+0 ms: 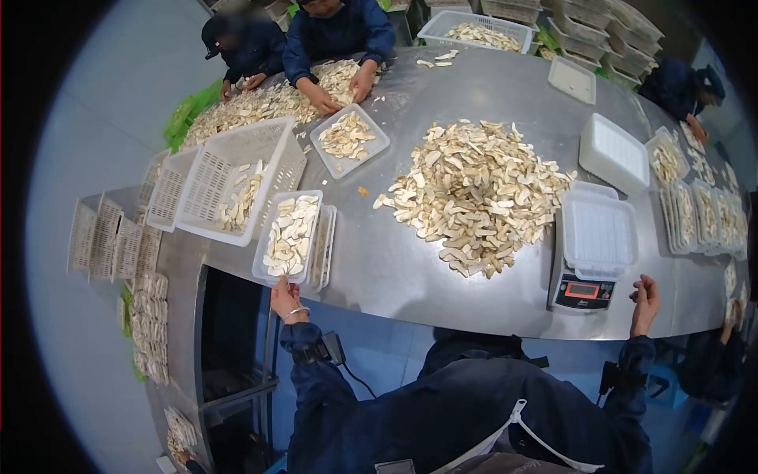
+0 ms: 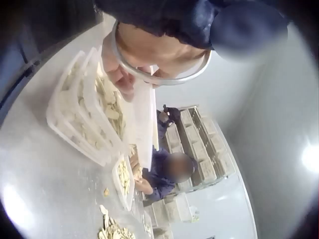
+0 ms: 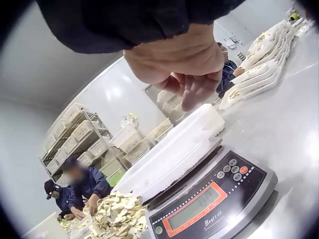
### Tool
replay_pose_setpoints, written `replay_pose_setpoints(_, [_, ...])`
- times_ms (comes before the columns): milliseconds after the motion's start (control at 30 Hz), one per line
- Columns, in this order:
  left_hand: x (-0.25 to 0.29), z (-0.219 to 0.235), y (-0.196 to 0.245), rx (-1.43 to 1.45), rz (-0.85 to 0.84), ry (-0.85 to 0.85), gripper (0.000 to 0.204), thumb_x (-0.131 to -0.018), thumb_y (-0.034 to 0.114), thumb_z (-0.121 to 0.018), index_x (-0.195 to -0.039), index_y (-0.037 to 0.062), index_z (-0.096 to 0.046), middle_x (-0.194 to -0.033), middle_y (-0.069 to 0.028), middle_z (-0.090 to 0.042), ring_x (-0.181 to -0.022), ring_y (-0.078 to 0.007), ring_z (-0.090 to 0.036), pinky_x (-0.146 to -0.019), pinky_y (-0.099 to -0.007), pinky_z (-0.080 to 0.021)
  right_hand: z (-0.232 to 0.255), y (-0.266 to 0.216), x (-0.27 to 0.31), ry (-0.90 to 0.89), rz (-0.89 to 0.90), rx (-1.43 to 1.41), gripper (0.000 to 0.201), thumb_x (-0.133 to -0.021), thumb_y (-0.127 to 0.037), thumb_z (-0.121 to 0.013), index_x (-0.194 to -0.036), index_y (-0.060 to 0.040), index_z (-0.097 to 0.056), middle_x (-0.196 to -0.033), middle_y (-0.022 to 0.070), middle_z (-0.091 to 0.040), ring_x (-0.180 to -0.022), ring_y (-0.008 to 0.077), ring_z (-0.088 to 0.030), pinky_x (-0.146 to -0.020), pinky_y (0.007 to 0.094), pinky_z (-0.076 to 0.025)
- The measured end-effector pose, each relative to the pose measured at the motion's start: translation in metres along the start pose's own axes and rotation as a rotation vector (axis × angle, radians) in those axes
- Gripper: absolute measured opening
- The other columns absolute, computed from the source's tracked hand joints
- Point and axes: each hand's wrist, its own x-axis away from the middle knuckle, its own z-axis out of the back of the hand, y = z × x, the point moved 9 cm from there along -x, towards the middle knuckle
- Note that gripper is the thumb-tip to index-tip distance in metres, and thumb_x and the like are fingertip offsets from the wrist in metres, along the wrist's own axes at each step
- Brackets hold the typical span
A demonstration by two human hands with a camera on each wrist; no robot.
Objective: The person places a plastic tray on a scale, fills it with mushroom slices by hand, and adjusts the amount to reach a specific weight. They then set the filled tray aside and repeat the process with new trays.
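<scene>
My left hand (image 1: 289,302) grips the near rim of a white plastic tray (image 1: 259,261) of sliced mushrooms (image 1: 290,237). Its fingertips overlap the slices at that end in the left wrist view. More filled trays (image 1: 322,265) sit beneath and to the right of it. My right hand (image 1: 646,304) hangs with loosely bent fingers off the scale's right front corner, holding nothing. The digital scale (image 1: 583,294) carries white trays (image 1: 600,237), and its display (image 3: 194,209) faces me. A large heap of mushroom slices (image 1: 482,189) lies between my hands on the steel table (image 1: 395,292).
White baskets (image 1: 229,189) stand at left, one partly filled with slices. Another tray (image 1: 350,142) lies before a person (image 1: 339,39) across the table. Upturned white trays (image 1: 616,154) stand behind the scale, with filled trays (image 1: 699,213) along the right side.
</scene>
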Motion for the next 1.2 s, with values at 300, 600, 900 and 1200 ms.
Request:
replay_pose_setpoints(300, [0.168, -0.124, -0.011, -0.074, 0.194, -0.562, 0.01, -0.084, 0.004, -0.063, -0.091, 0.0074, -0.058, -0.07, 0.0015, -0.058, -0.058, -0.0055, -0.052, -0.051, -0.0191, -0.04, -0.063, -0.072, -0.006, -0.227, 0.104, 0.001, 0.025, -0.091, -0.004, -0.05, -0.113, 0.0024, -0.058, -0.093, 0.0062, -0.061, -0.077, 0.0112, -0.056, -0.071, 0.024, -0.047])
replay_pose_setpoints(600, [0.378, -0.292, -0.081, -0.285, 0.357, -1.091, 0.013, -0.085, 0.002, -0.062, -0.097, 0.0031, -0.057, -0.077, -0.0006, -0.062, -0.062, -0.0059, -0.054, -0.055, -0.0194, -0.042, -0.102, -0.09, -0.041, -0.635, -0.12, -0.188, 0.026, -0.093, -0.018, -0.053, -0.105, 0.0031, -0.064, -0.085, 0.0013, -0.062, -0.072, 0.0076, -0.052, -0.068, 0.0226, -0.043])
replay_pose_setpoints(900, [0.47, -0.417, -0.101, -0.245, 0.137, -1.185, 0.018, -0.092, 0.001, -0.053, -0.109, -0.0006, -0.051, -0.101, -0.0077, -0.064, -0.089, -0.0093, -0.058, -0.078, -0.022, -0.046, -0.034, -0.066, -0.142, -0.592, -0.021, -0.18, 0.009, -0.084, -0.002, -0.058, -0.093, -0.0015, -0.056, -0.073, -0.0022, -0.053, -0.065, 0.0062, -0.05, -0.061, 0.0216, -0.043])
replay_pose_setpoints(1200, [0.488, -0.441, -0.115, -0.244, 0.143, -0.94, 0.046, -0.1, 0.041, -0.035, -0.131, 0.0065, -0.038, -0.128, -0.007, -0.044, -0.122, -0.0167, -0.039, -0.104, -0.034, -0.028, -0.045, -0.074, -0.17, -0.457, 0.383, 0.064, 0.013, -0.081, 0.0, -0.061, -0.089, 0.0003, -0.052, -0.071, 0.0054, -0.058, -0.07, 0.0121, -0.059, -0.065, 0.0256, -0.047])
